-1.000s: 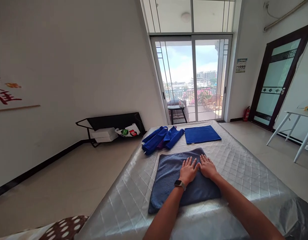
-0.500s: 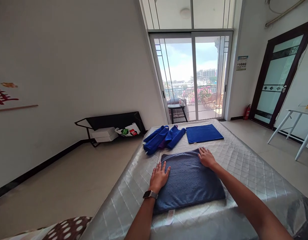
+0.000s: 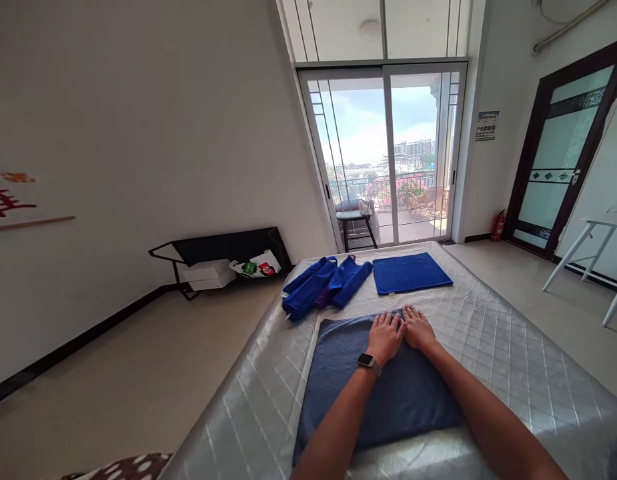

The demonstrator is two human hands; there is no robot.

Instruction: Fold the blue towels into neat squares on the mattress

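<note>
A grey-blue towel (image 3: 338, 373) lies spread out on the mattress (image 3: 248, 400), which has a silvery quilted cover. My left hand (image 3: 387, 335), with a watch at the wrist, rests flat on the towel near its far edge, fingers stretched out. Right beside it, my right hand (image 3: 418, 328) lies flat over the towel's far right corner. The two hands meet at the thumbs. Beyond the towel, a flat bright blue cloth (image 3: 413, 273) lies to the right. Crumpled blue cloths (image 3: 313, 288) with a bit of purple lie to the left.
A black low rack (image 3: 228, 247) with a white box (image 3: 205, 273) and a printed bag (image 3: 261, 265) stands by the left wall. Past the mattress is a sliding glass door (image 3: 348, 160) with a stool (image 3: 355, 223) behind it. A white table (image 3: 601, 230) stands at right.
My left hand has slid across the towel from its left side to beside my right hand. My right hand stays at the far right corner.
</note>
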